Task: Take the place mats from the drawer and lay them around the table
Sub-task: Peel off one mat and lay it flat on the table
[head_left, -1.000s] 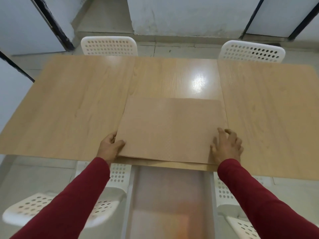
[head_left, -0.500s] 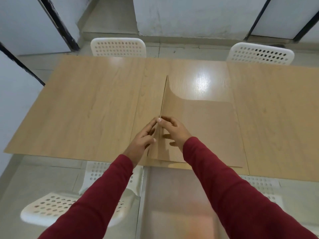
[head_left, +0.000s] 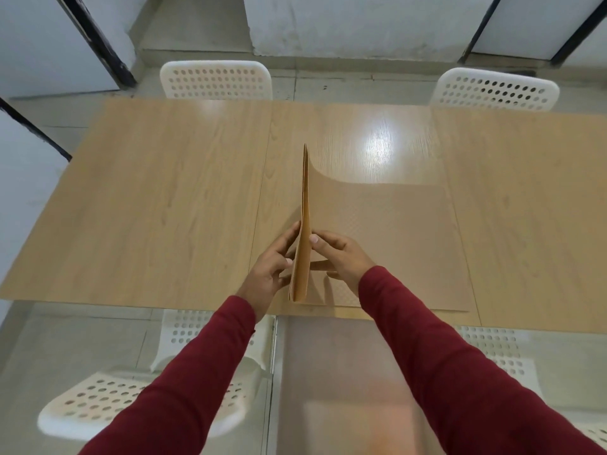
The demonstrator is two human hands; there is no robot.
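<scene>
- Since a second ago the stack of place mats (head_left: pixel 387 244) no longer lies flat with one of our hands at each near corner; its left edge now stands lifted on end, and both hands have come in to meet at that edge.
- Our left hand (head_left: pixel 267 270) and right hand (head_left: pixel 341 256) are both closed on the raised edge (head_left: pixel 303 241) — left fingers pressing on its left face, right thumb and fingers on its right face, so the sheets are pinched between them.
- How many mats are in the pinch we cannot tell; the edge shows at least two thin layers.
- The rest of the stack curves down to the right and rests flat on the table (head_left: pixel 351 133), at the middle of the near side, between the large mat on the left (head_left: pixel 164 198) and the large mat on the right (head_left: pixel 525 205).
- The relation that matters: the raised edge runs straight away from us, near to far, and the body of the stack lies wholly to the right of the grip — under the right forearm.
- We judge the next move to be peeling the top sheet off; the right hand is nearer the flat part and suits holding it down, while the left is free to carry a mat away leftward.
- White chairs (head_left: pixel 215 78) stand at the far side.
</scene>
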